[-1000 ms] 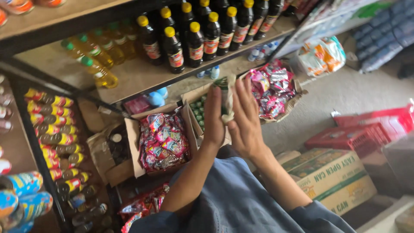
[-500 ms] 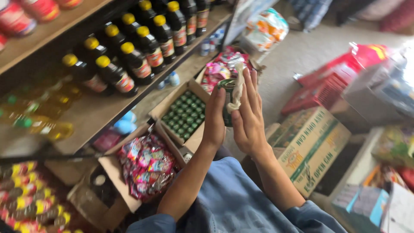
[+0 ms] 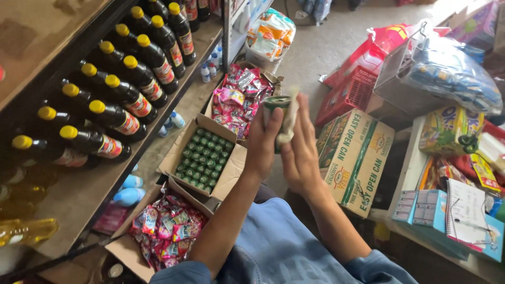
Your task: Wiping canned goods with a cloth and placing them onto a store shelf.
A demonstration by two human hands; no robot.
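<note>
My left hand (image 3: 261, 144) grips a small green can (image 3: 274, 108), held upright in front of me. My right hand (image 3: 301, 152) presses a pale cloth (image 3: 289, 122) against the can's side. Both hands hover above an open cardboard box of green-topped cans (image 3: 201, 153) on the floor. My knees in blue cloth (image 3: 279, 247) fill the bottom of the view.
Dark bottles with yellow caps (image 3: 123, 84) lie on the shelf at left. Boxes of bright snack packets (image 3: 239, 97) (image 3: 165, 231) sit on the floor. A printed carton (image 3: 355, 158) stands at right, beside a table edge (image 3: 410, 173) with boxes and a notebook (image 3: 465, 210).
The view has swung to the right, bringing the carton and table into sight. My hands stay together on the can, with the cloth moving over it.
</note>
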